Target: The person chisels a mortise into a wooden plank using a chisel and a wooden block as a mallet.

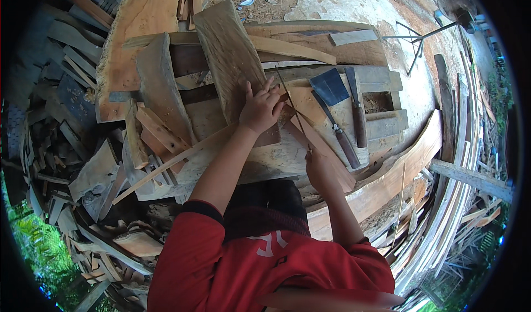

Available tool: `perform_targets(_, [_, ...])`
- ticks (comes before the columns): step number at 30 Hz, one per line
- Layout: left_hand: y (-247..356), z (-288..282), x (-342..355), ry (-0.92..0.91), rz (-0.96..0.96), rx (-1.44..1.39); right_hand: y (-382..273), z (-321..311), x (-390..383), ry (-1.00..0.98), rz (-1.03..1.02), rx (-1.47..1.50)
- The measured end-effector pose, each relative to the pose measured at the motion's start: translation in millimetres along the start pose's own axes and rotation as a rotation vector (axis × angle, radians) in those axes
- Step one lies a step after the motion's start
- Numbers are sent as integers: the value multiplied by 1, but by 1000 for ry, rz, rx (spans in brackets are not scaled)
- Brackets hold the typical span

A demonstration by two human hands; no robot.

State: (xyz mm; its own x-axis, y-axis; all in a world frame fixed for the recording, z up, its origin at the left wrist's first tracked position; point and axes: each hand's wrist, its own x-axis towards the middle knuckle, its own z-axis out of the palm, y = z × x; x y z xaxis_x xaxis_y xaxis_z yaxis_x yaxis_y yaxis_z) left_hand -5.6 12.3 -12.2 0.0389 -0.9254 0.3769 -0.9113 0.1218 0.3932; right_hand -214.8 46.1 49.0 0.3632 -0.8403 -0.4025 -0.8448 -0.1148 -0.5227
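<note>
Our right hand (pixel 322 172) is closed round the near end of a thin, saw-like tool (pixel 292 105), tip toward eleven o'clock, by a small brown block (pixel 286 115). Our left hand (pixel 259 109), fingers spread, rests alongside, probably steadying the wood. At three o'clock lie two handled tools (pixel 359 125), presumably for easy reach.
</note>
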Motion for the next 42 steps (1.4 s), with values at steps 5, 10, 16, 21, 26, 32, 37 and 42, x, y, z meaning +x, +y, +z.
perform_targets(5, [-6,-3,-1,-12,4,-5,-22,-2,41,-6,-113,-15])
perform_targets(10, [0,1,4,-16,11,-35,-28,8,89,-18,-97,2])
perform_targets(16, [-4,0,-3,6,-27,-17,-17,-1,21,110,-178,-31])
perform_targets(21, [-2,-1,-2,9,-4,-9,-11,-6,-2,-85,50,-15])
perform_targets(26, [-2,1,3,-2,23,6,-15,20,78,12,-133,53])
perform_targets(32, [-1,-1,4,-3,30,-16,-11,20,73,104,-201,24])
perform_targets(37, [-2,1,-1,22,6,-56,-9,8,1,77,-61,-27])
perform_targets(42, [-5,-3,-1,18,16,-35,-27,-5,13,78,-164,-55])
